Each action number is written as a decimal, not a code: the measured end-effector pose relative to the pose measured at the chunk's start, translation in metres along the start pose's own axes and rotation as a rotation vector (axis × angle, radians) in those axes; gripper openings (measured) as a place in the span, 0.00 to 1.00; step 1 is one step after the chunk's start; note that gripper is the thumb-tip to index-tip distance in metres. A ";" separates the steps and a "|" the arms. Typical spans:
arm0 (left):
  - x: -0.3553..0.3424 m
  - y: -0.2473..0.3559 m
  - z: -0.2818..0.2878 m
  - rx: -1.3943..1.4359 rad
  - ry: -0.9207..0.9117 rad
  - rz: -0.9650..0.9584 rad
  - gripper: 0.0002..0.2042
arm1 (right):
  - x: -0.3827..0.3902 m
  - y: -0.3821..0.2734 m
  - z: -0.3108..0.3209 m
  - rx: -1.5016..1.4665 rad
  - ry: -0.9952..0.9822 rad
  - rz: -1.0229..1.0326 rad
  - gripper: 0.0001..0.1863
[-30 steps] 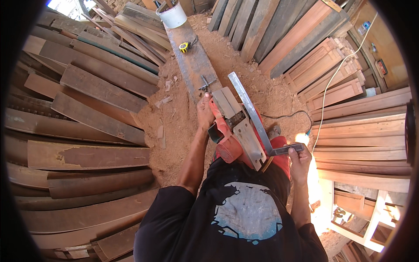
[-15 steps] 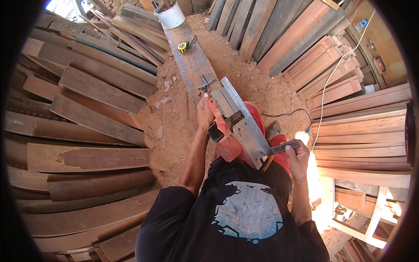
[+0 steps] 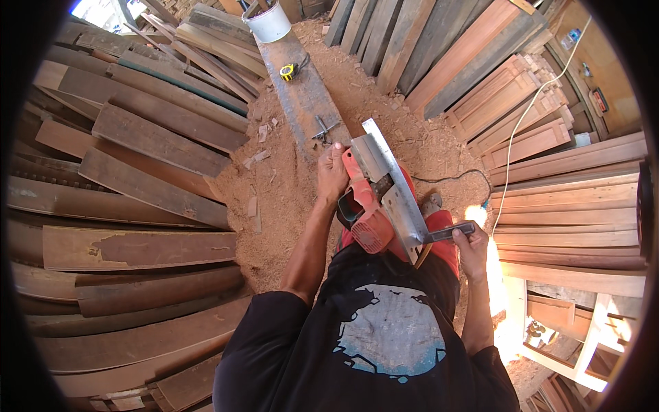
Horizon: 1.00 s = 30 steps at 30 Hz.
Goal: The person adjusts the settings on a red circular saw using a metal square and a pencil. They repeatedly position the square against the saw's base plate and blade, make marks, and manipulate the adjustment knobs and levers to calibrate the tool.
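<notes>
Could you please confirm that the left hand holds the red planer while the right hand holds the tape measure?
Not quite: the head view shows the right hand holding the metal square, while the tape measure lies on the plank. The left hand does hold the red planer.

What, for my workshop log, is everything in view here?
planer: one, red and grey, centre
try square: one, silver and dark, along planer
bench: one, brownish, beyond planer
tape measure: one, yellow and black, on bench
T-shaped tool: one, grey, on bench
bucket: one, white, bench's far end
boards: many, mostly brown, left, ahead, right
panelled pieces: several, reddish, ahead right
cables: two, white and dark, right
bottle: one, bluish, upper right
wooden frame: one, pale, lower right
shavings: many, tan, underfoot
shirt: one, black, worn
left hand: one, bare, gripping planer
right hand: one, bare, gripping try square
</notes>
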State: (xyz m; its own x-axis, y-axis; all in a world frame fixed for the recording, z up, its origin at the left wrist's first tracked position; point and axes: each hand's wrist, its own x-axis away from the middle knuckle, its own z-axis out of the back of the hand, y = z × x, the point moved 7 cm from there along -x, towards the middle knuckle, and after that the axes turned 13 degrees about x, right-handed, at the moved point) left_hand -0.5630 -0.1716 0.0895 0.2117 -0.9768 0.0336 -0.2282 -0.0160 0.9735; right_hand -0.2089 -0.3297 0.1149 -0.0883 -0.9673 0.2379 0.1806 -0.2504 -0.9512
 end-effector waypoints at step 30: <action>-0.036 -0.081 0.000 -0.237 -0.009 0.195 0.26 | -0.033 0.027 0.002 -0.006 -0.029 -0.118 0.02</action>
State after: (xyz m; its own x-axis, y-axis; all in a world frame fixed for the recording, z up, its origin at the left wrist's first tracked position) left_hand -0.5522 -0.1347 0.0090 0.1766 -0.9585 0.2239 -0.0353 0.2211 0.9746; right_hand -0.1996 -0.3045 0.0818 -0.0804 -0.9320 0.3533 0.1648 -0.3620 -0.9175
